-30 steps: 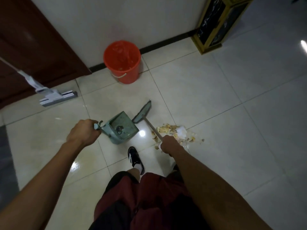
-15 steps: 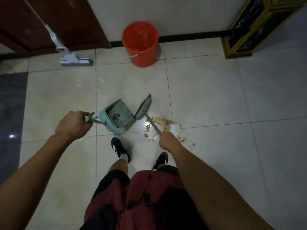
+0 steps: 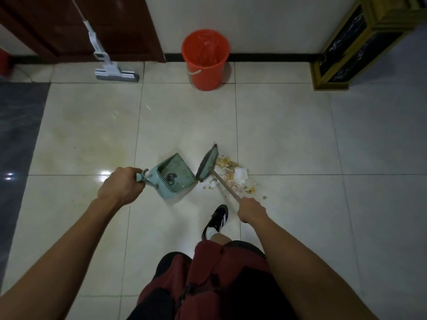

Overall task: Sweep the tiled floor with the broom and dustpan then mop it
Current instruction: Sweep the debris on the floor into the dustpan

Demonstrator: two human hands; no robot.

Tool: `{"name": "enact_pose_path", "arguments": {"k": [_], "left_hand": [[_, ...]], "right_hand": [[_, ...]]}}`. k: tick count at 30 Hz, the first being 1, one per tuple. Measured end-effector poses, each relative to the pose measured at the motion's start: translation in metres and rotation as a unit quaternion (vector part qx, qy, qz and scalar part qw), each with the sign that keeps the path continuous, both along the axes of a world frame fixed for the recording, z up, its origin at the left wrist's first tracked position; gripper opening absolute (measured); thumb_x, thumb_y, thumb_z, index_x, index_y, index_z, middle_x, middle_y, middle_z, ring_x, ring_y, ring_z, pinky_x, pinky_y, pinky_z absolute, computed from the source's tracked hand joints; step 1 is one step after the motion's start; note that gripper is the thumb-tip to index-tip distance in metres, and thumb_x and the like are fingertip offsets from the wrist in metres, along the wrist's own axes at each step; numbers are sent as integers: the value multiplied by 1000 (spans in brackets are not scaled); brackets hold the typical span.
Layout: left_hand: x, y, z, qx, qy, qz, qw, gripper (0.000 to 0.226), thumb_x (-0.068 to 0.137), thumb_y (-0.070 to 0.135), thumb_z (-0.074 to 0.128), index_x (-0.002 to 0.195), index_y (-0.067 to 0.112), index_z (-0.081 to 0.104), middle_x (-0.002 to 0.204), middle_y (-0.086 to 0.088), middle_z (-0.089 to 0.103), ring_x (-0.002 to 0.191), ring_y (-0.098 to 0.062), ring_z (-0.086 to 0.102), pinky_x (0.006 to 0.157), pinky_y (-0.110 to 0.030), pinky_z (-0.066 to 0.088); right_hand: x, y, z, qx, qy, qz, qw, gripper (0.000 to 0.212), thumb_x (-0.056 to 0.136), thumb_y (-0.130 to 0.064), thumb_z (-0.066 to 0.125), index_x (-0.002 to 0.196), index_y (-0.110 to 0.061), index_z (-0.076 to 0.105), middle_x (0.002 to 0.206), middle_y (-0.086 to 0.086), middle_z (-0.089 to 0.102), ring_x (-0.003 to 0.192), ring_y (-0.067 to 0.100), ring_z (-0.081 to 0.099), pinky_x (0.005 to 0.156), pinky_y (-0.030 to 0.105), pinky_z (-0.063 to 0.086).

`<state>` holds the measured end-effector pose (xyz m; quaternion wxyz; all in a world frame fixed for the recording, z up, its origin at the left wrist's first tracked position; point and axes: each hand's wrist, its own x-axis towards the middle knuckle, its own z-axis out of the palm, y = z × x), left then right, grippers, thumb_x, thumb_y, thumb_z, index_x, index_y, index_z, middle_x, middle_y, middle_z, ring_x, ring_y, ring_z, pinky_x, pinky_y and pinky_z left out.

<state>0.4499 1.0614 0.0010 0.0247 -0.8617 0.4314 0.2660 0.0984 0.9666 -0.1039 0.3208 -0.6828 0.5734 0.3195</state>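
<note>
Left hand (image 3: 120, 184) is wrapped tight round the handle of the green dustpan (image 3: 172, 176), left of centre in the frame, with the pan's open mouth facing right toward the broom and a small dark bit lying inside it; right hand (image 3: 251, 210) is closed round the thin stick of the broom (image 3: 209, 166), fingers curled right round it, just below and right of centre. The broom head sits on the floor tilted on its edge, touching the right corner of the dustpan, and just beside it on its right lies the pile of rubbish (image 3: 235, 176), yellowish scraps with a crumpled white piece in the middle, spread across a tile joint, with a few stray crumbs trailing off toward the lower right. The tiled floor (image 3: 288, 135) is pale and glossy, with a bright glare spot beside the left hand. Up at the top centre stands an orange bucket (image 3: 205, 58) against the white wall, well apart from the sweeping. At the upper left a white mop (image 3: 111, 70) leans on a dark brown door (image 3: 120, 26), its flat head down on the tiles. Upper right corner shows a black and gold cabinet (image 3: 346, 49). One black shoe (image 3: 217, 219) with white stripes is planted just below the broom stick, red shorts (image 3: 215, 280) below it
</note>
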Motion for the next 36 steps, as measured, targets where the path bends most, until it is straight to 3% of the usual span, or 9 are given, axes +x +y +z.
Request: {"name": "enact_pose_path", "arguments": {"k": [4,7,13,20,24,29,36], "left_hand": [[-20,46,-9,-22,20,11,1000,14,87,29,64,95,29,76,71,2,61,70,-29,62,65,-34,51],[-30,80,-12,-35,32,20,999,16,87,30,65,97,28,76,79,-4,67,73,-31,64,69,-37,55],[-42,137,-13,-33,33,26,999,14,86,29,64,94,28,75,70,4,60,70,-27,61,62,-32,48],[-55,181,-13,-8,10,55,998,12,84,28,62,87,28,73,68,5,55,64,-26,58,59,-30,45],[-65,190,-17,6,3,64,998,13,84,28,60,87,27,73,68,4,56,66,-28,59,60,-31,46],[-87,184,-27,15,-8,66,998,15,86,31,60,92,28,74,71,1,57,68,-30,59,62,-32,47],[-135,146,-37,28,-12,28,999,16,86,31,61,97,27,73,91,-10,70,75,-33,63,67,-35,52]], "right_hand": [[-22,24,7,-32,34,3,999,28,93,-12,48,118,-10,59,110,8,61,78,21,54,64,31,44],[-36,40,16,-43,32,10,999,31,93,-16,51,123,-10,57,116,9,59,91,24,60,67,30,45],[-46,73,30,-53,15,21,998,36,92,-19,50,126,-9,56,118,10,60,100,28,63,73,30,48],[-18,91,34,-53,-3,82,995,30,94,-19,51,122,-9,60,115,10,61,92,25,59,72,30,46],[-16,95,26,-37,1,108,994,29,96,-19,50,123,-11,58,118,10,60,101,27,62,77,33,49],[-45,91,15,-39,24,142,989,27,96,-17,48,120,-12,58,113,8,60,90,23,59,70,32,46],[-109,69,16,-38,28,67,997,28,91,-17,50,117,-12,58,106,8,60,83,24,57,66,31,45]]}}
